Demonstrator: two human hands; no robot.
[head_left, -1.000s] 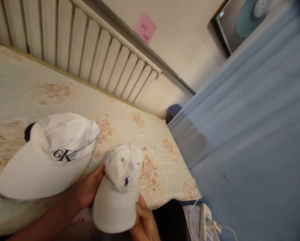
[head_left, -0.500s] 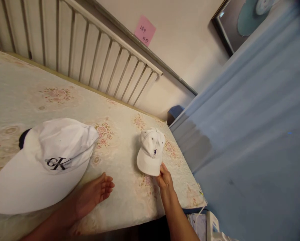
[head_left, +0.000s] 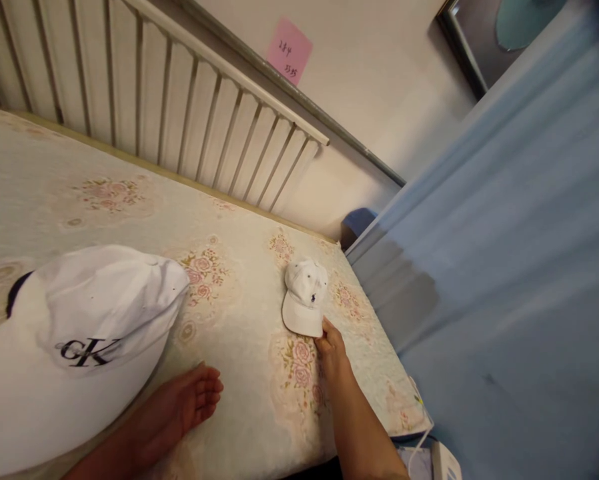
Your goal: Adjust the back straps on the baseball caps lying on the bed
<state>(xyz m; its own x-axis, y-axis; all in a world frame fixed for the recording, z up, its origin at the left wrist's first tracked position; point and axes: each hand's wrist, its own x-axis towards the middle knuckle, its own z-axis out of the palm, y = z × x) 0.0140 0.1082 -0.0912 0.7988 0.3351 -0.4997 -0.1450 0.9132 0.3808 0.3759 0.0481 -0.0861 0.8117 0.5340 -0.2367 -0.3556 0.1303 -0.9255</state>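
Observation:
A small white cap (head_left: 304, 297) with a dark logo lies on the floral mattress (head_left: 129, 220), toward its right side. My right hand (head_left: 332, 347) reaches out and pinches the front edge of its brim. A large white cap (head_left: 79, 333) with black "CK" letters fills the lower left. My left hand (head_left: 189, 400) rests flat on the mattress beside that cap's brim, fingers stretched out and holding nothing.
A slatted white headboard (head_left: 179, 113) runs along the mattress's far edge. A pink sticky note (head_left: 289, 51) is on the wall. A blue fabric surface (head_left: 504, 267) rises on the right. A white device with a cable (head_left: 444, 463) lies below the mattress corner.
My right hand carried the small cap away from me and set it down on the mattress's right part. My left hand let go of it and now lies flat.

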